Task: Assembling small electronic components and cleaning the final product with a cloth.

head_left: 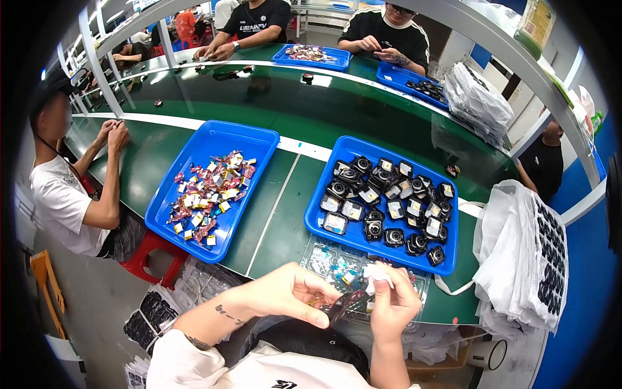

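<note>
My left hand [291,293] and my right hand [392,303] meet at the near edge of the green table [278,214]. Together they pinch a small dark part [342,305], and my right fingers also press a small white piece [378,276] at its top. Under my hands lies a clear plastic tray [337,264] with small compartments holding little coloured bits. Just beyond it stands a blue tray [324,194] filled with several small black and silver camera-like units.
Another blue tray [194,149] to the left holds many small coloured packets. A person in a white shirt [61,201] sits at my left, and two more people work at blue trays across the table. Stacked white plastic bags [525,259] hang at the right.
</note>
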`<state>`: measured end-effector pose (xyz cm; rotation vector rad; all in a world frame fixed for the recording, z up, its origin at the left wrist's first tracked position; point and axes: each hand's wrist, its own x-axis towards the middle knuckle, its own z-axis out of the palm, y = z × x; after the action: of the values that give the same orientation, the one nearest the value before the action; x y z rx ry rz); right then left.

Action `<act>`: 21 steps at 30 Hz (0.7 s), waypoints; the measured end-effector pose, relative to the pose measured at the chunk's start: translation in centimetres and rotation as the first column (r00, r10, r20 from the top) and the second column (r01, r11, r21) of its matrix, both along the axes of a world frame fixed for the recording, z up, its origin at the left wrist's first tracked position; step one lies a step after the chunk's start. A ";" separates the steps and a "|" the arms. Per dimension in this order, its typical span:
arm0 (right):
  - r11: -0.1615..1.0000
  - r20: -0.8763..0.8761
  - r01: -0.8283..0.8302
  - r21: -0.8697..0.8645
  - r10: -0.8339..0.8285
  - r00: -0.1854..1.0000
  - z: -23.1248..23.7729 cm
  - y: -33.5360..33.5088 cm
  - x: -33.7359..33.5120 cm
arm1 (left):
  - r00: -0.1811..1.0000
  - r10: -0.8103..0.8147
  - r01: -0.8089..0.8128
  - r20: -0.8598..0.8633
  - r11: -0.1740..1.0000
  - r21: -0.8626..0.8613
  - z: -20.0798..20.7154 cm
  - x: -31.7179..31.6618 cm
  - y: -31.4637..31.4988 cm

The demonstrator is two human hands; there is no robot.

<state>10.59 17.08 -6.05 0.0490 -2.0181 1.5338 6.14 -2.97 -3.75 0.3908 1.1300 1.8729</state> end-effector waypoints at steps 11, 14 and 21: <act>0.987 -0.092 0.159 0.006 -0.157 0.983 -0.4 5.7 1.5 | 0.390 -0.234 -0.889 -0.891 0.157 -0.430 1.3 -30.5 -2.9; 0.979 0.015 0.203 0.016 -0.204 0.979 -0.7 6.7 2.3 | 0.495 -0.227 -0.868 -0.839 -0.097 -0.486 -1.5 -35.9 -3.9; 0.959 -0.017 0.282 0.011 -0.282 0.959 -2.4 8.5 5.3 | 0.318 -0.133 -0.931 -0.939 0.145 -0.336 -4.9 -34.6 -6.2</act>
<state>15.91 25.57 -8.44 -0.2130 -1.9274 1.3349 -28.43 -9.21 -8.67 0.1682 3.2612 0.9052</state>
